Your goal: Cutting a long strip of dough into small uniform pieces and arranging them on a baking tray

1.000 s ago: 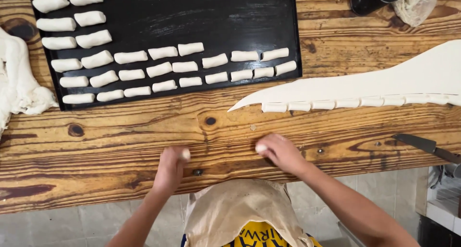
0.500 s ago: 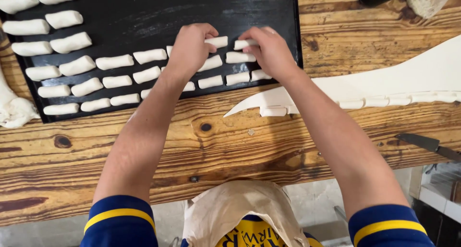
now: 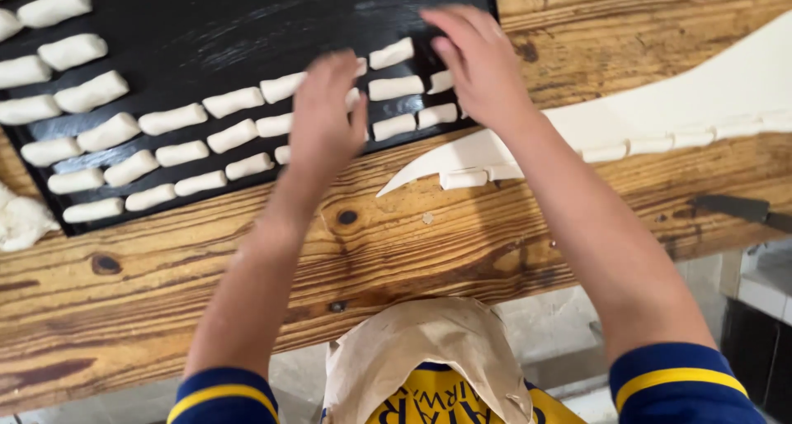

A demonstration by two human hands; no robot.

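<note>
A black tray lies on the wooden table with several small white dough pieces set in rows. My left hand hovers over the near rows with its fingers spread downward, and I see nothing in it. Over the tray's right end, by the last pieces, my right hand is open with fingers extended. A flat sheet of rolled dough stretches to the right. Its near edge is cut into small strips.
A dark-handled knife lies on the table at the right. A lump of dough sits at the left edge beside the tray. A beige apron hangs below the table's front edge.
Both hands rose from the table's front edge, each with a small dough piece, to the tray's right end. They now sit over the rows with nothing seen in them.
</note>
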